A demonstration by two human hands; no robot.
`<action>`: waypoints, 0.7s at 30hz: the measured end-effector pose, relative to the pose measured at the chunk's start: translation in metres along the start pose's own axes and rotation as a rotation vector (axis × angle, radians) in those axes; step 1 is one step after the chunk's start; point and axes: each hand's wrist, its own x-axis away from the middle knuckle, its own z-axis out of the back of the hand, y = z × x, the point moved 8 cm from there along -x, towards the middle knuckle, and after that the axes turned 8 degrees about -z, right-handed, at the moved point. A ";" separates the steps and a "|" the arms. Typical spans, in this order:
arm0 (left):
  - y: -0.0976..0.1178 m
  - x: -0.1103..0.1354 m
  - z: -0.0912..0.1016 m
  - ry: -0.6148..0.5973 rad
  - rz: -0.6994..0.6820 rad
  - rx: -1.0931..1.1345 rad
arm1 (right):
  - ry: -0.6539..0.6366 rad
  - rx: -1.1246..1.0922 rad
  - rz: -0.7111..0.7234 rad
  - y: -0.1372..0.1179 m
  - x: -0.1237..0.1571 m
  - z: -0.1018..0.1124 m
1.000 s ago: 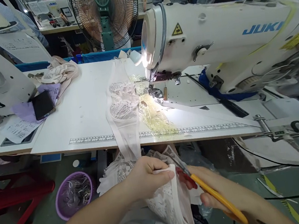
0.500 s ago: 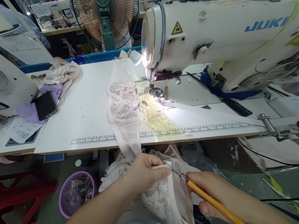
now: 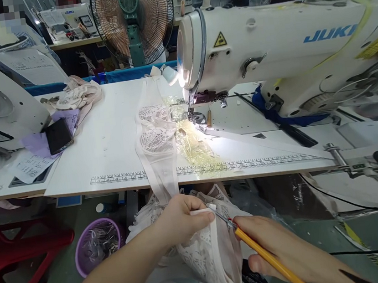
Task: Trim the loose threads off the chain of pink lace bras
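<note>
In the lower middle, my left hand pinches the edge of a white lace bra, thumb and fingers closed on the fabric. My right hand holds a slim tool with a long yellow handle and a thin metal tip. That tip lies at the bra's edge, close beside my left thumb; whether it is under the fabric I cannot tell. Another pale lace bra lies over the table and hangs down its front edge just above my left hand.
A lit JUKI sewing machine stands over the white table. Yellow see-through material lies near its needle. At left are a phone, piled garments, a purple bin and a red stool. A fan stands behind.
The view has shifted slightly. Both hands, the bra and the yellow-handled tool keep almost the same position to one another.
</note>
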 end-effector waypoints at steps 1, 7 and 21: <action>-0.001 0.000 0.001 0.002 0.003 -0.004 | -0.001 0.004 0.006 -0.001 0.000 0.000; 0.001 0.000 0.005 0.041 -0.046 0.093 | 0.044 -0.138 0.046 -0.010 -0.001 0.010; 0.016 0.047 0.077 0.658 -0.257 0.147 | 0.451 -0.189 0.127 -0.029 -0.013 0.020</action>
